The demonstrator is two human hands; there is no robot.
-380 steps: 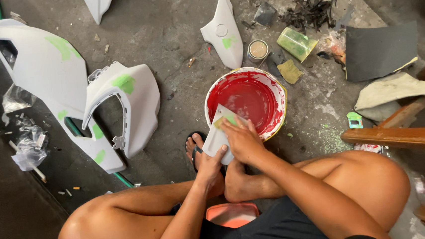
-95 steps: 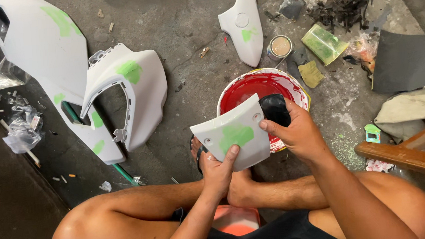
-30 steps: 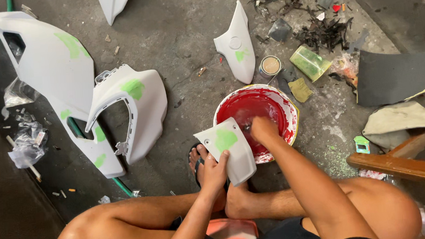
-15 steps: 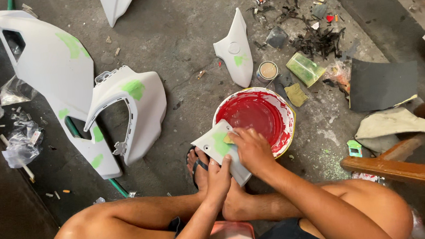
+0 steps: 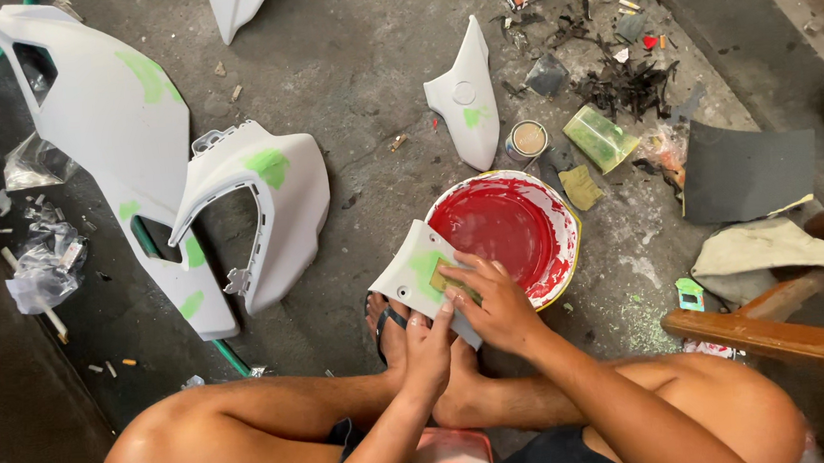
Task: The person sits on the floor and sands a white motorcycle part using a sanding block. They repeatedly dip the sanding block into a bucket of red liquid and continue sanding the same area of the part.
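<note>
The left hand [image 5: 427,351] gripped the near edge of a small white panel [image 5: 415,278], seemingly light and stiff; the right hand [image 5: 494,298] pressed a sanding pad [image 5: 449,280] on it.

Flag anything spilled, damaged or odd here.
Green powder is scattered across the concrete floor right of the red bucket, whose rim is paint-smeared. Dark debris litters the top right. Nothing looks broken.

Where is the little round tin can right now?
In the head view, the small round tin stands on the concrete floor, right of centre, just above the red-lined bucket, between the white panel piece and the green block.
</note>
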